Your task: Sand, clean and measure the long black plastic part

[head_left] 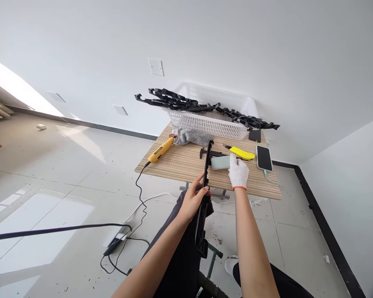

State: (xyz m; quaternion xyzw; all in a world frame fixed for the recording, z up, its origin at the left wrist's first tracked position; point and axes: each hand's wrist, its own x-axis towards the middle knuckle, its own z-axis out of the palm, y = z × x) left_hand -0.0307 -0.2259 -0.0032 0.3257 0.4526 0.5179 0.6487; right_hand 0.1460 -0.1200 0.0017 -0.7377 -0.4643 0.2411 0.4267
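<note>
My bare left hand is closed around a long, narrow black plastic part, held upright on edge between my lap and the table. In a white knit glove with an orange cuff, my right hand grips the right end of a pale grey-green flat block. The block is over the table, close to the black part's right side. Behind it lies a black caliper, partly covered. A yellow utility knife rests just beyond the gloved fingers.
A white plastic basket against the wall holds several black parts that overhang its rim. On the wood-grain table are a yellow corded tool, a grey cloth and a phone on a cable. Cords trail across the floor.
</note>
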